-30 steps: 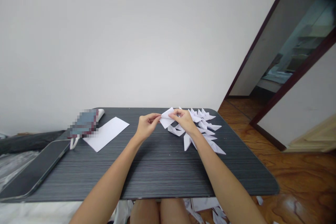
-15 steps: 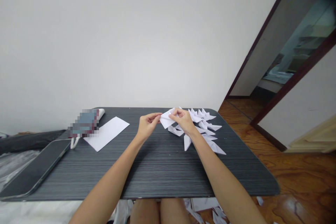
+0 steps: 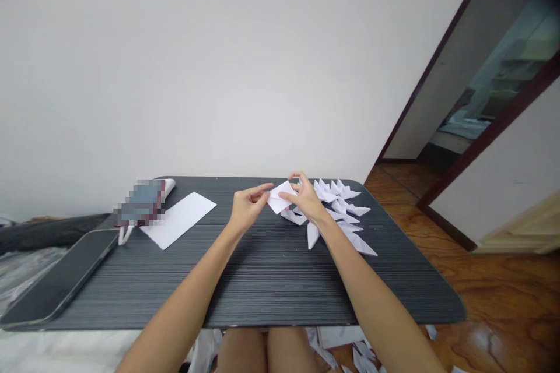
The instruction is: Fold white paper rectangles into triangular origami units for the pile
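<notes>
A small folded piece of white paper (image 3: 280, 198) is held up over the far middle of the dark table, its shape close to a diamond. My left hand (image 3: 248, 205) pinches its left corner between thumb and fingers. On the other side, my right hand (image 3: 306, 198) has its thumb on the paper's face, with the index finger raised and bent; the fingers behind the paper are partly hidden. Several folded white paper boats (image 3: 345, 207) with pointed ends sit close together on the table, just right of and partly behind my right hand and wrist.
On the left of the table (image 3: 262, 280) lie a white paper sheet (image 3: 181, 221), a blurred-out device (image 3: 142, 201) with a white cable (image 3: 125, 234), and a dark phone-like slab (image 3: 61, 280). A white wall stands behind. Paper scraps (image 3: 363, 355) lie on the floor below.
My right index finger has lifted and spread from the folded paper, showing more of its face. My left hand keeps its pinch at nearly the same spot.
</notes>
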The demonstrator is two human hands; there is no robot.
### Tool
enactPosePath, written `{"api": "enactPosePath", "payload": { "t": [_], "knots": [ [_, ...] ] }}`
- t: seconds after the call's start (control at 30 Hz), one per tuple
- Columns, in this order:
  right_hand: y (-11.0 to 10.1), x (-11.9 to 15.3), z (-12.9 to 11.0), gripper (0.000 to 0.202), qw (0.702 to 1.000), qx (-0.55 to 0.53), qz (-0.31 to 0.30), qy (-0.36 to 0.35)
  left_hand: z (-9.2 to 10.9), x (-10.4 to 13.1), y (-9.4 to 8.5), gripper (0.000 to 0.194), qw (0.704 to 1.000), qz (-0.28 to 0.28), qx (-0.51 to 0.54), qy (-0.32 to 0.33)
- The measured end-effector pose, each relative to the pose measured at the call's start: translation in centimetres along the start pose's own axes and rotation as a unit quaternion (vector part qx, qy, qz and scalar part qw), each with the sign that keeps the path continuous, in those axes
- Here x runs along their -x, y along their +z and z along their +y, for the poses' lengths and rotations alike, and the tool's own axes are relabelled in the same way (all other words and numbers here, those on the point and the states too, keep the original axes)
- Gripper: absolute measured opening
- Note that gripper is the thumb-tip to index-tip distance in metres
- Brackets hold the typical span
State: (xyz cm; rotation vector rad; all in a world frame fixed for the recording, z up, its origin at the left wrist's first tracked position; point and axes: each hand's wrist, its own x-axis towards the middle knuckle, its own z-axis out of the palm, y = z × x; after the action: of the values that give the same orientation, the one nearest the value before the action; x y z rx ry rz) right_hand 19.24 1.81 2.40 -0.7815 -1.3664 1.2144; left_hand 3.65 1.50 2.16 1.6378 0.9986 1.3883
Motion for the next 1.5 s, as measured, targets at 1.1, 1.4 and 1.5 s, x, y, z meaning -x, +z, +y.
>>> {"api": "enactPosePath", "payload": {
  "t": [1.1,1.4,1.5],
  "knots": [
    [-0.5,0.1,-0.7,0.014,0.984,-0.077,-0.066,0.148,1.2,-0.4,-3.2,0.026,0.873,-0.178,-0.345,0.296],
    [-0.7,1.0,-2.4,0.027,0.953,0.282,-0.112,-0.026,1.8,-0.2,-2.3,0.036,0.936,-0.214,-0.245,0.135],
    [-0.3,1.0,-2.5,0.03,0.933,0.338,-0.105,-0.067,1.6,-0.2,-1.8,0.037,0.955,-0.235,-0.17,0.063]
  ]
}}
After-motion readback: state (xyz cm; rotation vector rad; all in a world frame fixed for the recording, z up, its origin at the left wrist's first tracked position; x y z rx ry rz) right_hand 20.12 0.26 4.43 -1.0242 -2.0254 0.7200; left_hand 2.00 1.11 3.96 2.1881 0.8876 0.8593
